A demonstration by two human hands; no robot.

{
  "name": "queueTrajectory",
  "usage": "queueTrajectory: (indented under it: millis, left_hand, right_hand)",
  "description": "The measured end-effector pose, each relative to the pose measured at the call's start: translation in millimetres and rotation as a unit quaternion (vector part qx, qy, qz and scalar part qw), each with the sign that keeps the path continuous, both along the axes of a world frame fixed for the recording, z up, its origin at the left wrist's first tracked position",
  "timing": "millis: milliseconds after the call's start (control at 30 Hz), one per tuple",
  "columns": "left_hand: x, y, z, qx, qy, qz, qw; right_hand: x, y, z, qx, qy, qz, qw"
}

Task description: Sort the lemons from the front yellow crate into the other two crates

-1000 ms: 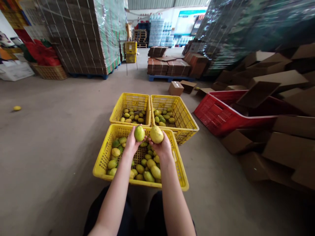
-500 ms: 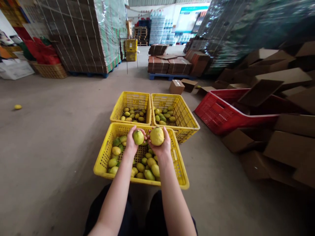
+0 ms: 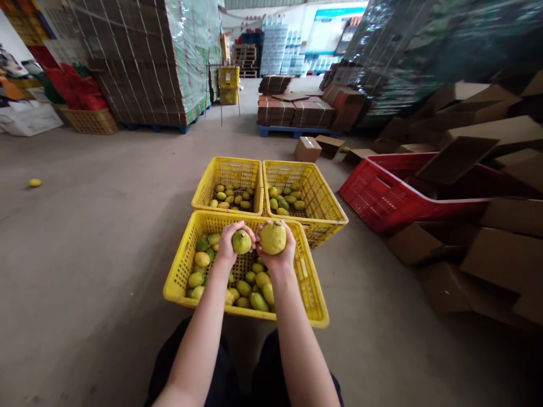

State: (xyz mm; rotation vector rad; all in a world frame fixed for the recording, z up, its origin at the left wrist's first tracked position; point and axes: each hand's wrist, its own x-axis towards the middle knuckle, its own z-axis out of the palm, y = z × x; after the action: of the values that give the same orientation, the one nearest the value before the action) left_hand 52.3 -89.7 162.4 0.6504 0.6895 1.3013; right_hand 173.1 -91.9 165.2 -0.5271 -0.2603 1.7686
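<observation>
The near yellow crate (image 3: 178, 285) sits at the person's knees, part-filled with lemons, and looks like the sorting source: above its far rim, the right hand (image 3: 278, 257) is wrapped around a big yellow lemon (image 3: 272, 237), the left hand (image 3: 227, 251) around a smaller green lemon (image 3: 241, 242). Beyond it stand two yellow crates (image 3: 254, 172); each fruit probably needs one chosen. A red crate (image 3: 382, 198) and cardboard boxes (image 3: 487, 254) crowd its right; nothing blocks the reach
</observation>
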Motion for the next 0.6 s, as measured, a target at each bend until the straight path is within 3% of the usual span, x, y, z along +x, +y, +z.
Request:
queueTrajectory:
  millis: [100,233,333,433,600]
  left_hand:
    - [-1,2,3.6,-0.085,-0.074,0.012,0.994]
    - [-8,3,7.4,-0.217,-0.198,0.089,0.952]
    - [-15,4,8.1,-0.247,-0.262,0.141,0.922]
    - [-20,7,7.5,-0.274,-0.288,0.145,0.906]
    - [-17,11,6.8,-0.287,-0.281,0.141,0.905]
  right_hand:
    - [0,1,-2.4,-0.043,0.044,-0.022,0.998]
    - [-1,5,-5.5,-0.101,0.087,-0.072,0.988]
    - [-1,8,-7.7,-0.143,0.111,-0.095,0.979]
    - [-1,10,-10.3,-0.179,0.113,-0.103,0.972]
    - [1,14,-15.1,-0.202,0.110,-0.100,0.968]
